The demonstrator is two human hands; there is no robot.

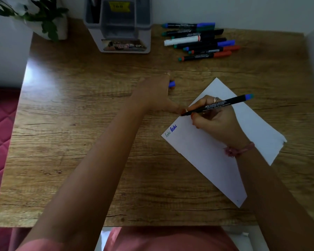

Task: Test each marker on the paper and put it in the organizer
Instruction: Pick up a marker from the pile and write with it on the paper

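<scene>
While the right hand [214, 120] grips the marker [217, 105] in a writing pinch, tip down near the paper's [216, 160] upper left edge, the step in hand looks like a test stroke. Two scribbles [171, 130] already sit at the left corner, so the new mark belongs just beside them, on bare sheet. A light, short stroke should do, with the tip kept off the desk [80, 142]. Thumb out, the left hand [158, 95] lies beside the sheet's edge, its fingers curled over a blue cap [171, 84]. Holding the sheet flat would help, and the cap should stay handy. Farther back lie the untested markers [201, 41], with the organizer [120, 28] to their left.
</scene>
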